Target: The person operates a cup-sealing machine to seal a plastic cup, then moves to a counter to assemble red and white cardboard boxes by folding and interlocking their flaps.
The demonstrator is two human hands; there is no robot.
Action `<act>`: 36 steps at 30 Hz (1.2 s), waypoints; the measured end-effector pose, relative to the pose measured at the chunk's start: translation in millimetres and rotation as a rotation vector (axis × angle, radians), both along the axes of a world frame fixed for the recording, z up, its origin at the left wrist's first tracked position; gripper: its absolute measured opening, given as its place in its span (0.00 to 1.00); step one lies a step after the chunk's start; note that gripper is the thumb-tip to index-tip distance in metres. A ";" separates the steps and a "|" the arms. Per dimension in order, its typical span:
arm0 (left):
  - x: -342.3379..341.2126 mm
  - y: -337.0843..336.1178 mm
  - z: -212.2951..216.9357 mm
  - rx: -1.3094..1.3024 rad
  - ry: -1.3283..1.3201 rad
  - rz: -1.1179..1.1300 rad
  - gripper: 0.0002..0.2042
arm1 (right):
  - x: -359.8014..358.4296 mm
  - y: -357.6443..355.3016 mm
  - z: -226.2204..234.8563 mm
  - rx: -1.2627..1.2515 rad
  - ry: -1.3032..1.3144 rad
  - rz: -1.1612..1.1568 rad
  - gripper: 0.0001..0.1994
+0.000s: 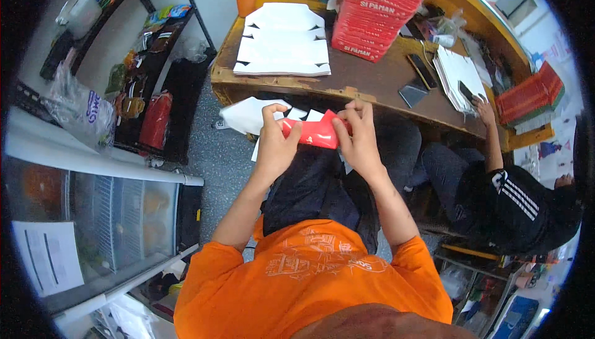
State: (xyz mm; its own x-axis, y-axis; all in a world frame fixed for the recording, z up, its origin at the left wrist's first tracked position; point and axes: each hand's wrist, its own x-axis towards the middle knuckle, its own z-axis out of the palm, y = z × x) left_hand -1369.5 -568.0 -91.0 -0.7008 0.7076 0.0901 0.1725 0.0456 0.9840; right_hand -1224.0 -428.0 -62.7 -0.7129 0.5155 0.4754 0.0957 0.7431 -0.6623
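Note:
Over my lap, just in front of the desk edge, I hold a partly folded cardboard box [317, 135], red on the outside and white inside. My left hand [277, 139] pinches its left end, thumb on the red side. At the right end, my right hand [359, 138] grips a bent-up red flap. A white panel [251, 114] of the card spreads out to the left behind my left hand. Beyond, on the desk, lies a stack of flat white box blanks [283, 41] with dark slots along the sides.
A tall stack of red boxes [375, 13] stands on the wooden desk [260, 83]. To its right are a phone [423, 71], a dark flat square [413, 94] and white sheets [457, 75]. A co-worker in black [517, 205] sits at right, one hand on a phone. Shelves [139, 53] flank the left.

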 end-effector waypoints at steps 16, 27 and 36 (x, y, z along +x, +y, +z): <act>-6.7 -45.8 9.8 0.208 0.666 0.117 0.55 | -36.6 -64.7 23.8 -0.646 0.038 0.200 0.15; 30.5 -71.1 -7.1 0.067 0.583 -0.518 0.37 | 6.4 -14.1 12.1 -1.137 -0.373 0.253 0.16; -23.8 -92.9 8.6 -0.074 0.316 -0.626 0.38 | -26.4 -42.6 -38.0 -0.953 -0.306 0.433 0.08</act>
State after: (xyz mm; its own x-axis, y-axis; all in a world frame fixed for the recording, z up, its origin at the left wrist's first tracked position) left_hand -1393.3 -660.8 -82.4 -0.1081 0.9815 0.1583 0.4653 -0.0907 0.8805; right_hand -1250.4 -470.5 -100.7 -0.9429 0.2547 -0.2145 0.2079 -0.0528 -0.9767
